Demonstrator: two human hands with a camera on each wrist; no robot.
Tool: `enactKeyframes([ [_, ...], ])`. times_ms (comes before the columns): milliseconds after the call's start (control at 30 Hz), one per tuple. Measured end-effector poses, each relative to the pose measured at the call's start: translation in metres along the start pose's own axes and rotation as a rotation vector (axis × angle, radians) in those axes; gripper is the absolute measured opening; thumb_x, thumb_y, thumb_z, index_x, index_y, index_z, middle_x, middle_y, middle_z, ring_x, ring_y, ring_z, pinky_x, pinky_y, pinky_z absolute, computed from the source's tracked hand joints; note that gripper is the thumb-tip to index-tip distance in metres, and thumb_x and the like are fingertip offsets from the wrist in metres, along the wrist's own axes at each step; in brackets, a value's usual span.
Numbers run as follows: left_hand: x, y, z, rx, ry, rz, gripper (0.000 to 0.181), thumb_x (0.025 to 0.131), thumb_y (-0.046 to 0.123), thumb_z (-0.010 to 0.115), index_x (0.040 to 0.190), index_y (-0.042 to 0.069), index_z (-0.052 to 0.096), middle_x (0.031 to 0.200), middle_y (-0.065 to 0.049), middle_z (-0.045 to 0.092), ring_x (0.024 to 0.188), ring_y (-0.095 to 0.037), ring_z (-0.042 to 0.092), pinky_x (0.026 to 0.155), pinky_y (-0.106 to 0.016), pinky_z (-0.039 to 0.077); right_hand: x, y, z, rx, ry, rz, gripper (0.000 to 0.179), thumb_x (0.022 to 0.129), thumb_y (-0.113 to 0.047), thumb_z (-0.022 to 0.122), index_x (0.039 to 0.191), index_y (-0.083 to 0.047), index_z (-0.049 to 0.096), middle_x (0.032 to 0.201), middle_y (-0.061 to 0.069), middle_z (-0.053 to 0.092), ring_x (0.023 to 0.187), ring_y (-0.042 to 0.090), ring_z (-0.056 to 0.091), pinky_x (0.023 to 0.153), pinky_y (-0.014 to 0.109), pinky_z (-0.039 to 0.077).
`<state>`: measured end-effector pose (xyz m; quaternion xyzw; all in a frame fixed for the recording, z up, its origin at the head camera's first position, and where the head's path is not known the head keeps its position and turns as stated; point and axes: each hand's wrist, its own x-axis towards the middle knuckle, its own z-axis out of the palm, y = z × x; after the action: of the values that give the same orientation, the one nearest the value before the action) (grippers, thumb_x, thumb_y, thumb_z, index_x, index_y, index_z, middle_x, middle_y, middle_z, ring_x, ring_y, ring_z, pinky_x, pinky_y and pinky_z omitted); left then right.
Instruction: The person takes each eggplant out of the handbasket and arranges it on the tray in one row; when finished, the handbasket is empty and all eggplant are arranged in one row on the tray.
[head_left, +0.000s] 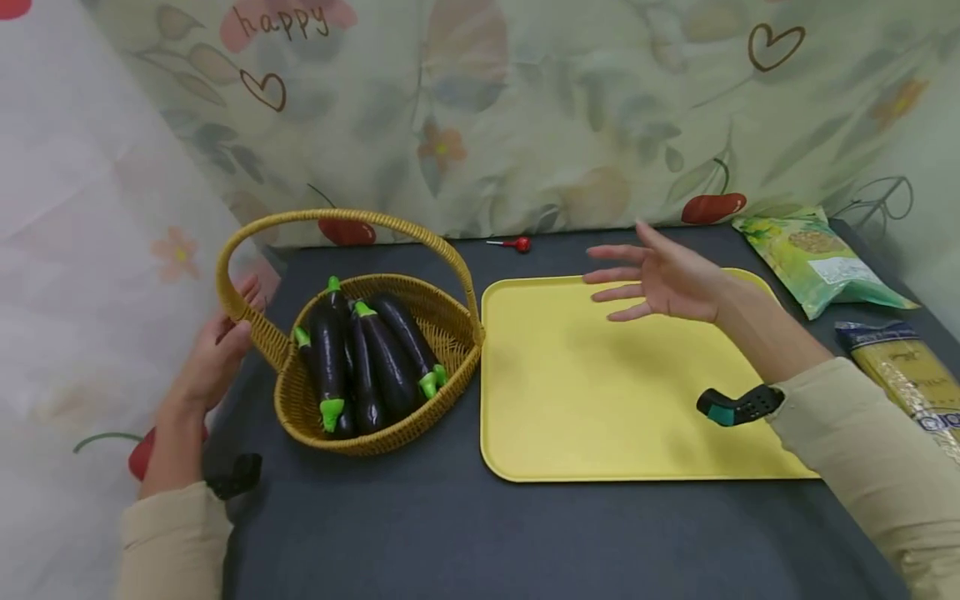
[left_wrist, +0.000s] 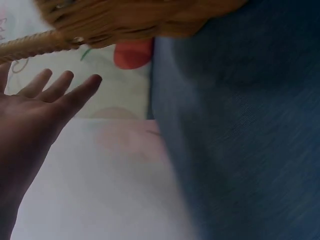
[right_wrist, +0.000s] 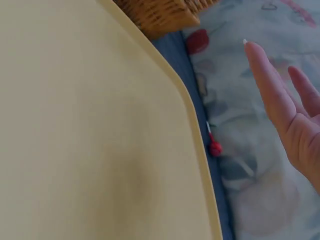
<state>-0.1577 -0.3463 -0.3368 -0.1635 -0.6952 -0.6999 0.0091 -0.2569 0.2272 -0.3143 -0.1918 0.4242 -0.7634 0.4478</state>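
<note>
Basket: we see the wicker basket (head_left: pixel 405 436) on the left of the dark bench (head_left: pixel 487 533), its arched handle (head_left: pixel 345 215) standing up over it and its right side close against the yellow tray; we cannot tell whether the two touch.
Eggplants: several glossy dark eggplants (head_left: pixel 390 354) lie together inside the basket, their bright green caps facing different ways.
Left hand: the person's left hand (head_left: pixel 210 358) is at the outer foot of the handle, fingers extended past it and thumb just beside it; we read the grip as released, though we cannot tell whether the skin meets the wicker.
Right hand: the right hand (head_left: pixel 663 279) hovers over the far part of the tray, fingers spread, its grip released and holding nothing.
Tray: the yellow tray (head_left: pixel 570 400) lies flat on the bench, right of the basket, with soft shadows across it.
Red-handled tool: we find a small red-handled tool (head_left: pixel 522 244) at the back edge, beyond the tray.
Packets: a green bag (head_left: pixel 817 258) sits at the far right, and a yellow packet (head_left: pixel 903 367) with a blue end lies nearer the person.
Backdrop: behind the bench hangs a printed cloth (head_left: pixel 555 125) with hearts, cherries and "happy".
</note>
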Motion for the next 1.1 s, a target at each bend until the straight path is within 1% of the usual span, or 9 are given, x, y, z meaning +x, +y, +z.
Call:
enactKeyframes([
  [133,-0.004,-0.022,0.008,-0.01,0.042,-0.019,0.048,0.1,0.009,0.046,0.146,0.017,0.038,0.154,-0.003,0.023,0.141,-0.024,0.015,0.098,-0.022,0.033,0.025,0.03,0.027,-0.115,0.076,0.087,0.06,0.103,-0.049,0.018,0.143,-0.012,0.043,0.137,0.017,0.048,0.126,0.039,0.043,0.091,0.052,0.044],
  [267,-0.004,-0.037,0.018,-0.088,0.137,-0.068,0.037,0.097,0.005,0.053,0.13,0.02,0.056,0.145,0.0,0.034,0.14,-0.027,0.019,0.093,-0.021,0.039,0.049,0.051,0.05,-0.163,0.041,0.137,0.058,0.105,-0.044,0.02,0.148,-0.008,0.031,0.138,0.02,0.045,0.124,0.039,0.045,0.09,0.051,0.045],
  [433,-0.007,-0.053,0.023,-0.146,0.212,-0.086,0.036,0.095,0.0,0.054,0.128,0.012,0.057,0.15,-0.005,0.031,0.14,-0.024,0.019,0.096,-0.021,0.035,0.076,0.07,0.074,-0.154,-0.019,0.167,0.057,0.105,-0.04,0.027,0.15,-0.005,0.025,0.139,0.021,0.043,0.115,0.032,0.053,0.089,0.051,0.046],
  [567,-0.009,-0.057,0.023,-0.176,0.239,-0.103,0.036,0.096,0.0,0.054,0.13,0.01,0.057,0.155,-0.011,0.023,0.142,-0.023,0.012,0.102,-0.023,0.031,0.096,0.081,0.094,-0.151,-0.057,0.186,0.057,0.105,-0.039,0.03,0.151,-0.005,0.024,0.143,0.02,0.039,0.12,0.032,0.049,0.091,0.051,0.044],
  [600,-0.009,-0.058,0.023,-0.185,0.246,-0.11,0.036,0.095,0.001,0.054,0.13,0.01,0.057,0.154,-0.01,0.024,0.141,-0.023,0.014,0.101,-0.024,0.032,0.1,0.083,0.098,-0.152,-0.062,0.185,0.057,0.105,-0.039,0.031,0.15,-0.006,0.025,0.143,0.02,0.038,0.122,0.033,0.048,0.092,0.051,0.044],
  [667,-0.009,-0.058,0.023,-0.182,0.255,-0.135,0.033,0.095,0.003,0.056,0.127,0.012,0.06,0.147,-0.01,0.036,0.133,-0.021,0.033,0.095,-0.025,0.039,0.109,0.086,0.107,-0.153,-0.057,0.183,0.055,0.105,-0.038,0.032,0.15,-0.007,0.027,0.144,0.019,0.038,0.125,0.035,0.044,0.093,0.051,0.043],
  [767,-0.007,-0.059,0.024,-0.173,0.25,-0.174,0.03,0.094,0.004,0.058,0.121,0.018,0.064,0.126,-0.004,0.052,0.11,-0.015,0.053,0.082,-0.023,0.047,0.122,0.09,0.117,-0.152,-0.013,0.177,0.053,0.104,-0.037,0.035,0.15,-0.009,0.028,0.145,0.019,0.037,0.129,0.037,0.04,0.094,0.05,0.042],
  [833,-0.008,-0.059,0.023,-0.171,0.235,-0.191,0.031,0.095,0.004,0.057,0.119,0.022,0.065,0.112,0.0,0.054,0.094,-0.009,0.057,0.075,-0.023,0.049,0.131,0.092,0.123,-0.16,0.035,0.18,0.052,0.105,-0.035,0.035,0.15,-0.01,0.028,0.146,0.019,0.036,0.13,0.038,0.039,0.094,0.049,0.043],
  [1100,-0.013,-0.059,0.015,-0.155,0.161,-0.179,0.037,0.096,0.001,0.053,0.127,0.019,0.06,0.108,-0.001,0.057,0.093,-0.01,0.058,0.074,-0.025,0.051,0.161,0.1,0.142,-0.228,0.248,0.197,0.048,0.103,-0.032,0.042,0.148,-0.013,0.035,0.144,0.014,0.04,0.127,0.033,0.043,0.089,0.046,0.048],
])
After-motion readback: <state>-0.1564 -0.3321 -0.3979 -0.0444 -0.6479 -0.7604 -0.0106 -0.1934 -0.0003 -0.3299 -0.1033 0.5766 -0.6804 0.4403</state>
